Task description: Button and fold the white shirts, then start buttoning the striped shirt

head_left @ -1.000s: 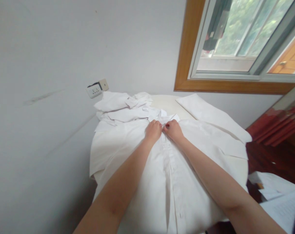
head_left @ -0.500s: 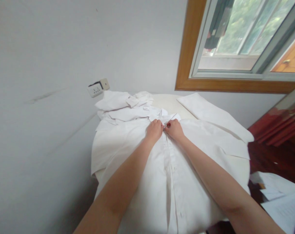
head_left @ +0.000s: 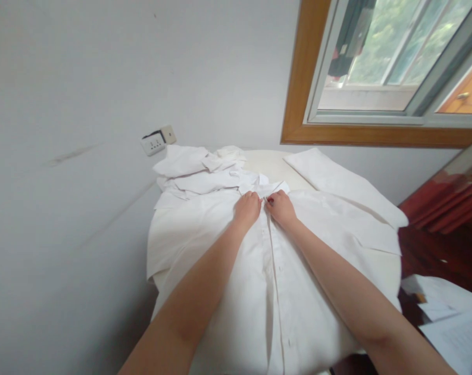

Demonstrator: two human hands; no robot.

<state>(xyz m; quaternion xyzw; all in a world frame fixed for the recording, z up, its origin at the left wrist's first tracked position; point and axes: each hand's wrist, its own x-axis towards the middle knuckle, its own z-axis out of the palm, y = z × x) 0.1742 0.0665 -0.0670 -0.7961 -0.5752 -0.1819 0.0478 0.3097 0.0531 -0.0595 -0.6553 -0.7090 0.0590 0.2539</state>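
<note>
A white button-up shirt [head_left: 282, 291] lies spread front-up over a small round table [head_left: 390, 268], its collar at the far side. My left hand [head_left: 246, 207] and my right hand [head_left: 281, 207] meet at the top of the button placket, just below the collar. Both hands are closed, pinching the two front edges of the shirt together. The fingertips hide the exact spot between them.
A pile of crumpled white garments [head_left: 199, 174] sits at the far left of the table, against the grey wall below a wall socket [head_left: 157, 140]. A folded white piece [head_left: 337, 179] lies at the far right. A wood-framed window [head_left: 376, 78] is above; papers [head_left: 450, 323] lie lower right.
Both hands stay pinched at the top of the placket; they have barely shifted. The view has drifted slightly.
</note>
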